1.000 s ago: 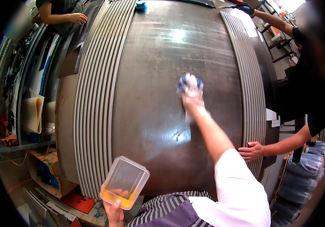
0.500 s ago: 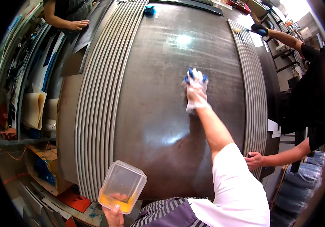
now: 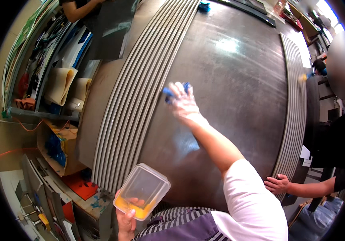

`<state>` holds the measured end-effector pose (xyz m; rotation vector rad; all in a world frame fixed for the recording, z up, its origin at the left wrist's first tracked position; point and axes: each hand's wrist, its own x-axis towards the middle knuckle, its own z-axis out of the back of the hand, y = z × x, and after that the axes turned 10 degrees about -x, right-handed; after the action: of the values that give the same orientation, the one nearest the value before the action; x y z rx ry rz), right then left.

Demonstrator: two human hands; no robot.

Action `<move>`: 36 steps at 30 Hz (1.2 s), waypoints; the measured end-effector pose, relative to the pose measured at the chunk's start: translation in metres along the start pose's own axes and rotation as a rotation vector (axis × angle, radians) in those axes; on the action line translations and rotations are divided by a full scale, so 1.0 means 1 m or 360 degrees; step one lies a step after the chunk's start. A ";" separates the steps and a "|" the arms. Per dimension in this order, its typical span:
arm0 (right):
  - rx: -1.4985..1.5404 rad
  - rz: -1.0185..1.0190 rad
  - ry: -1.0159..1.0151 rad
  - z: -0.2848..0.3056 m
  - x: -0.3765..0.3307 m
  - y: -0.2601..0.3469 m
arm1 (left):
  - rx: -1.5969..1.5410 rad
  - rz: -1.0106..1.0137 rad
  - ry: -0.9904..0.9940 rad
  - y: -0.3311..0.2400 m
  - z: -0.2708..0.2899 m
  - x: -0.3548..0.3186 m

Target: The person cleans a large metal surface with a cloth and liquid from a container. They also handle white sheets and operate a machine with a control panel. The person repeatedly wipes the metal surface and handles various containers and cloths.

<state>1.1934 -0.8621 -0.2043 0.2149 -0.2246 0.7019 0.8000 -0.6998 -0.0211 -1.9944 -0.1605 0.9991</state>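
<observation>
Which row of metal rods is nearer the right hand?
The left row: the right hand is close to its inner edge, while the right row lies across the table.

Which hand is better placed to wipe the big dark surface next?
Probably the right hand: it reaches over the dark surface, holding a blue wad. The left hand is busy holding a clear tub.

Glare on metal surface (image 3: 224, 88), bent edges
</observation>
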 end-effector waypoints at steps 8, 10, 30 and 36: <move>-0.0156 -0.0397 -0.0144 0.011 -0.009 0.017 | -0.0002 -0.0264 -0.0160 -0.007 0.052 -0.054; -0.0181 -0.0156 0.0135 0.010 -0.044 0.072 | -0.0009 -0.0309 -0.0263 -0.004 0.066 -0.070; -0.0028 -0.0040 0.0323 0.048 -0.229 0.323 | -0.0112 -0.0209 -0.0089 -0.016 0.249 -0.143; -0.0257 -0.0695 0.0031 0.051 -0.205 0.261 | -0.0072 -0.0294 0.0014 -0.018 0.285 -0.155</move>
<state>0.8627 -0.8076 -0.1810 0.0968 -0.2059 0.2504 0.5014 -0.5736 -0.0004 -1.9840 -0.3591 0.8751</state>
